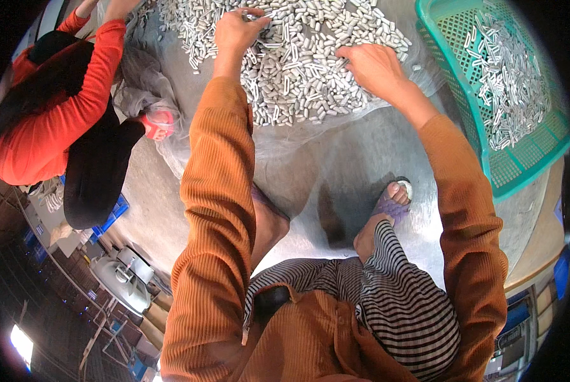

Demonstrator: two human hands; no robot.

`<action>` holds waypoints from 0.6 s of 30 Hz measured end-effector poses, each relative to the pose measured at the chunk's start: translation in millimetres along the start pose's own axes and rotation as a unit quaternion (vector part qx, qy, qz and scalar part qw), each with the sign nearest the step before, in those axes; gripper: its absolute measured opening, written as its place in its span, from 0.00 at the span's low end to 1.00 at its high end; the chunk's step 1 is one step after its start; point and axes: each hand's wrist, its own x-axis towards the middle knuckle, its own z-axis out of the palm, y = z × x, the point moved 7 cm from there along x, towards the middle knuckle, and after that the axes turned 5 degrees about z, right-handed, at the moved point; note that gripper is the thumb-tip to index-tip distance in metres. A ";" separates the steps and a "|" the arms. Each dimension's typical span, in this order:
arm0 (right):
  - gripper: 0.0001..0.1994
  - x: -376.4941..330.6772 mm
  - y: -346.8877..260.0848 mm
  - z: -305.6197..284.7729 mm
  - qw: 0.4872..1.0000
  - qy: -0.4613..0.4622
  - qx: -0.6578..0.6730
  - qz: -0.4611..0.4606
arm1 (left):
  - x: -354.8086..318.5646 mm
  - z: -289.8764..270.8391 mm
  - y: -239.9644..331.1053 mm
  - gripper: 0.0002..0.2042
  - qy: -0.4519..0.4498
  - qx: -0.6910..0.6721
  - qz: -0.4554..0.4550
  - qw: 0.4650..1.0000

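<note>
A spread pile of small silver-grey metal pieces (298, 83) lies on a thin mesh sheet (285, 141) on the floor. Many pieces are stubby and rounded; others are long narrow loops. Over the middle of the pile, my left hand (237, 33) is bent with thumb and forefinger curled towards each other; what lies between them is too small to make out. My right hand (375, 67) reaches into the pile's right side, its fingers drawn together and their tips touching the pieces. Whatever those fingertips grip is hidden.
A green plastic basket (468, 105) at the right holds many narrow metal loops (511, 89). A person in a red top (49, 140) crouches at the left beside the pile. My sandalled feet (393, 202) are on the grey floor near the sheet. Equipment (123, 280) stands at lower left.
</note>
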 end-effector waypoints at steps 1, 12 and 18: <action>0.07 -0.5 0.0 3.2 1.000 0.004 -0.014 -0.006 | -0.4 1.8 -1.5 0.14 -0.012 0.011 -0.010 1.000; 0.11 -5.6 19.6 -12.7 0.940 -0.049 0.337 0.017 | -41.2 12.1 8.5 0.14 -0.091 -0.628 -0.169 0.754; 0.10 -25.4 9.8 -4.0 0.690 -0.238 0.675 0.108 | -33.9 17.6 31.8 0.17 0.000 0.056 -0.006 0.998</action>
